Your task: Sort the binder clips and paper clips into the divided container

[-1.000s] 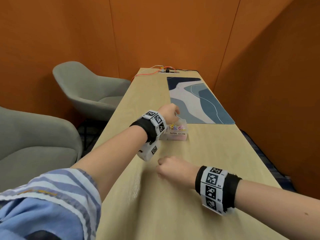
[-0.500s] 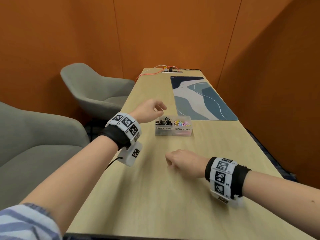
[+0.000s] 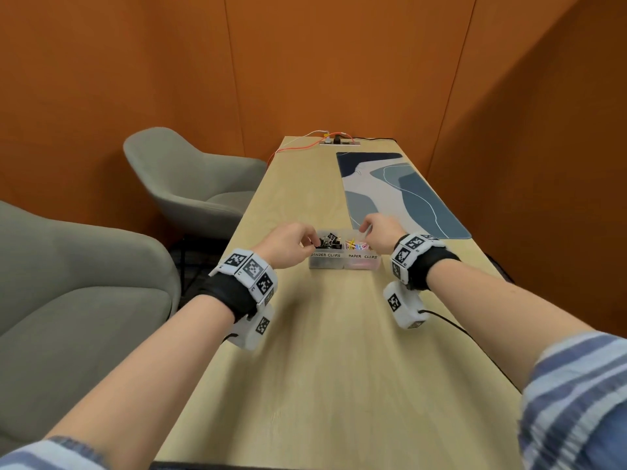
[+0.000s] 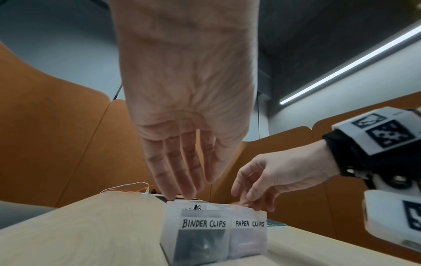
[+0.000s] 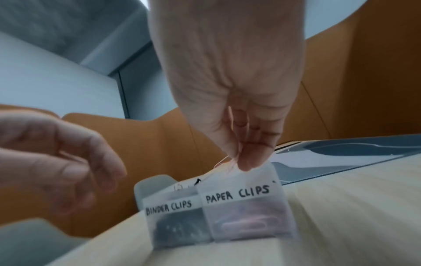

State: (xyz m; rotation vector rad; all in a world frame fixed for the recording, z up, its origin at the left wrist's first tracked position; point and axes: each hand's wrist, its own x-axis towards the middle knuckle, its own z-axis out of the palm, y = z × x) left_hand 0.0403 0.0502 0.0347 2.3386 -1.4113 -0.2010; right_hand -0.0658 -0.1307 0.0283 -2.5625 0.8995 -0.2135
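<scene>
A frosted divided container (image 3: 344, 262) stands mid-table, labelled BINDER CLIPS on the left and PAPER CLIPS on the right. Black binder clips (image 3: 328, 241) fill the left compartment and coloured paper clips (image 3: 356, 245) the right one. My left hand (image 3: 310, 244) hovers at the binder compartment's left rim; in the left wrist view its fingers (image 4: 182, 180) hang straight down and hold nothing. My right hand (image 3: 368, 228) is over the paper clip compartment. In the right wrist view its thumb and forefinger (image 5: 241, 158) pinch a thin pink paper clip (image 5: 230, 162) just above the rim.
A blue and white desk mat (image 3: 400, 195) lies behind the container on the right. A power socket with orange cables (image 3: 334, 141) sits at the table's far end. Two grey armchairs (image 3: 190, 178) (image 3: 68, 283) stand along the table's left edge. Orange walls close in on all sides.
My right hand has lifted off the table and moved forward over the paper clip compartment. My left hand has come in from the left to the binder clip compartment.
</scene>
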